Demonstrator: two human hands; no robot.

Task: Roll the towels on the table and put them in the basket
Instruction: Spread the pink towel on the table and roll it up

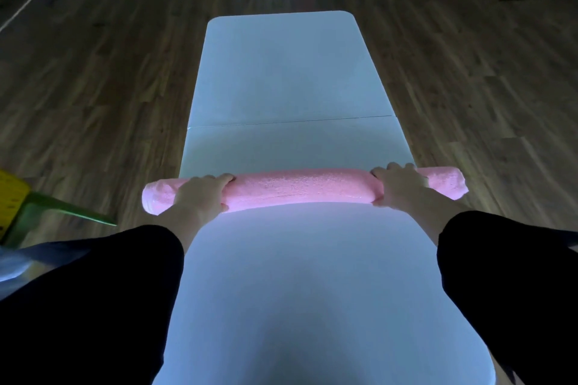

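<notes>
A pink towel point(301, 186), rolled into a long tight cylinder, lies crosswise on the white table point(281, 78); both of its ends reach past the table's side edges. My left hand point(205, 194) grips the roll near its left end, fingers curled over the top. My right hand point(400, 183) grips it near the right end in the same way. Both arms wear black sleeves. No basket shows in this view.
The long narrow table has a seam across its middle, just beyond the roll. Dark wooden floor surrounds it. A yellow and green object point(18, 206) sits at the left edge, with something pale grey point(12, 269) below it.
</notes>
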